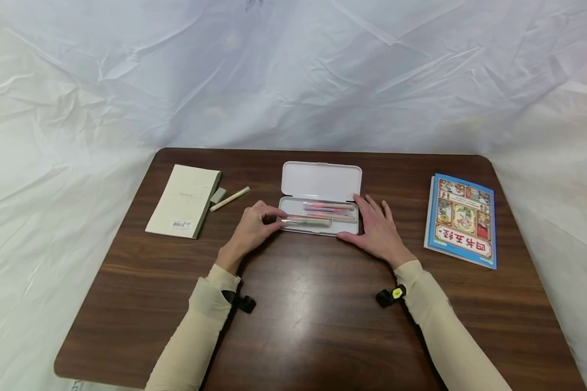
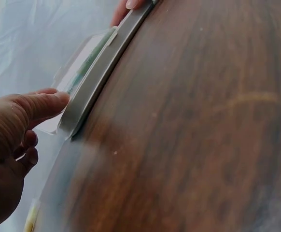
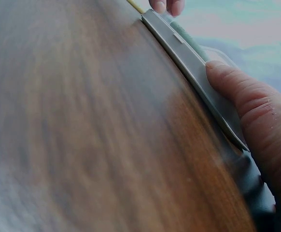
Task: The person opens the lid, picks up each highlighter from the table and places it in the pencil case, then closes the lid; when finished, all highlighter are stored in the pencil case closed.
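Note:
A white pencil case (image 1: 323, 182) lies with its lid folded back on the table. Inside are several pens and pencils (image 1: 328, 207), pinkish ones at the back and a green pen (image 1: 310, 222) along the front. My left hand (image 1: 251, 225) pinches the left end of the green pen between thumb and index finger, over the case's left corner. My right hand (image 1: 378, 231) holds the case's right end, thumb at the front wall (image 3: 222, 79) and index finger by the hinge side, other fingers spread. In the left wrist view the left thumb (image 2: 53, 102) overlaps the case's end.
On the left lie a cream notebook (image 1: 181, 201), a grey-green eraser (image 1: 218, 195) and a yellowish pencil-like stick (image 1: 230, 199). A blue illustrated book (image 1: 462, 220) is at the right. White sheeting (image 1: 293, 81) hangs behind the brown wooden table (image 1: 313, 326).

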`<state>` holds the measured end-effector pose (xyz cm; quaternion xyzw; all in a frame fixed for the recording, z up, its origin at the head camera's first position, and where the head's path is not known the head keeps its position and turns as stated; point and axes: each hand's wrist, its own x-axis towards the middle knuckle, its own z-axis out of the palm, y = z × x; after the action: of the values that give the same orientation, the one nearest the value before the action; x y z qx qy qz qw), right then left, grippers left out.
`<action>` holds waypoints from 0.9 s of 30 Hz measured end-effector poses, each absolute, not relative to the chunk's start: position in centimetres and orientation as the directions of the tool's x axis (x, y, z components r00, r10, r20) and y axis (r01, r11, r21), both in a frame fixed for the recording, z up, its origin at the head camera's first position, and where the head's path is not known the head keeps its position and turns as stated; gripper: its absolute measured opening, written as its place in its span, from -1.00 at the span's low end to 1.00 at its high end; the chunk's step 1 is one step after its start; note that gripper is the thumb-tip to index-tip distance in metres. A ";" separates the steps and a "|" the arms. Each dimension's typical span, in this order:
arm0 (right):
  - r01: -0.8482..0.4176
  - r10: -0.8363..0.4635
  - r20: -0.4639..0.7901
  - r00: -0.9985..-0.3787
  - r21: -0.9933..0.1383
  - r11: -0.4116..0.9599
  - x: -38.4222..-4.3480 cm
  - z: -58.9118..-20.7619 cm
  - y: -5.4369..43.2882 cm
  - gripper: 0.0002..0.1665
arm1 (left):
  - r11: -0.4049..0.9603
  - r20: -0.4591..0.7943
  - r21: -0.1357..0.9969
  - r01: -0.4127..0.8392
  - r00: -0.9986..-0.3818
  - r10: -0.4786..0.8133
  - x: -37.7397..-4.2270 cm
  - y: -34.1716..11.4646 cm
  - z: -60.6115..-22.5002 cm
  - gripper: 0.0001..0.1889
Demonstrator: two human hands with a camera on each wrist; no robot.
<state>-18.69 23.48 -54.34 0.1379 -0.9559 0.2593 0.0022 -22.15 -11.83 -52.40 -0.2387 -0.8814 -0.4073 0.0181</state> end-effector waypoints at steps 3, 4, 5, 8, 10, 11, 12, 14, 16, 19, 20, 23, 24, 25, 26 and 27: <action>-0.260 -0.261 0.070 -0.963 -0.500 0.826 -18.7 -54.3 23.5 0.37 | 0.557 0.203 0.718 0.419 -0.890 0.408 -22.1 -11.7 -52.3 -0.83; -0.260 -0.261 0.070 -0.963 -0.501 0.826 -18.6 -54.3 23.6 0.37 | 0.558 0.197 0.719 0.415 -0.891 0.409 -22.1 -11.7 -52.3 -0.83; -0.259 -0.260 0.070 -0.963 -0.502 0.825 -18.6 -54.3 23.6 0.37 | 0.558 0.190 0.721 0.410 -0.892 0.410 -22.1 -11.7 -52.3 -0.83; -0.262 -0.261 0.072 -0.963 -0.502 0.825 -18.6 -54.4 23.6 0.36 | 0.559 0.178 0.724 0.404 -0.893 0.414 -22.1 -11.7 -52.3 -0.84; -0.263 -0.262 0.074 -0.962 -0.500 0.825 -18.6 -54.4 23.6 0.36 | 0.561 0.175 0.723 0.404 -0.892 0.417 -22.1 -11.7 -52.4 -0.84; -0.262 -0.261 0.074 -0.963 -0.500 0.826 -18.6 -54.4 23.6 0.36 | 0.562 0.175 0.722 0.404 -0.892 0.416 -22.2 -11.7 -52.4 -0.84; -0.261 -0.260 0.073 -0.963 -0.499 0.826 -18.6 -54.4 23.6 0.36 | 0.561 0.177 0.722 0.406 -0.892 0.417 -22.2 -11.7 -52.4 -0.84; -0.258 -0.258 0.072 -0.964 -0.499 0.827 -18.6 -54.4 23.6 0.36 | 0.560 0.183 0.720 0.409 -0.891 0.415 -22.2 -11.7 -52.5 -0.84; -0.256 -0.256 0.070 -0.964 -0.498 0.828 -18.6 -54.4 23.6 0.36 | 0.557 0.190 0.721 0.412 -0.890 0.413 -22.2 -11.8 -52.5 -0.83; -0.258 -0.257 0.072 -0.964 -0.497 0.828 -18.6 -54.4 23.6 0.36 | 0.555 0.206 0.719 0.418 -0.891 0.404 -22.3 -12.0 -52.5 -0.82; -0.260 -0.258 0.074 -0.963 -0.498 0.827 -18.6 -54.4 23.6 0.36 | 0.552 0.216 0.720 0.420 -0.892 0.397 -22.4 -12.1 -52.5 -0.81; -0.267 -0.262 0.082 -0.962 -0.496 0.826 -18.7 -54.4 23.5 0.36 | 0.547 0.261 0.720 0.427 -0.897 0.357 -22.5 -12.8 -52.5 -0.78; -0.269 -0.263 0.084 -0.961 -0.494 0.826 -18.8 -54.4 23.5 0.36 | 0.546 0.282 0.718 0.431 -0.898 0.337 -22.6 -13.0 -52.5 -0.77; -0.270 -0.264 0.085 -0.961 -0.494 0.826 -18.8 -54.5 23.5 0.36 | 0.549 0.305 0.715 0.433 -0.900 0.312 -22.8 -13.4 -52.6 -0.76; -0.271 -0.265 0.085 -0.961 -0.494 0.826 -18.8 -54.5 23.5 0.36 | 0.551 0.329 0.714 0.432 -0.902 0.280 -22.9 -13.8 -52.7 -0.75; -0.272 -0.265 0.085 -0.960 -0.493 0.826 -18.8 -54.5 23.5 0.36 | 0.554 0.353 0.715 0.426 -0.904 0.240 -23.1 -14.2 -52.7 -0.74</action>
<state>-18.82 23.53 -54.50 0.1406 -0.9555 0.2591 0.0065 -23.08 -14.23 -52.74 -0.1903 -0.8750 -0.4320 0.1077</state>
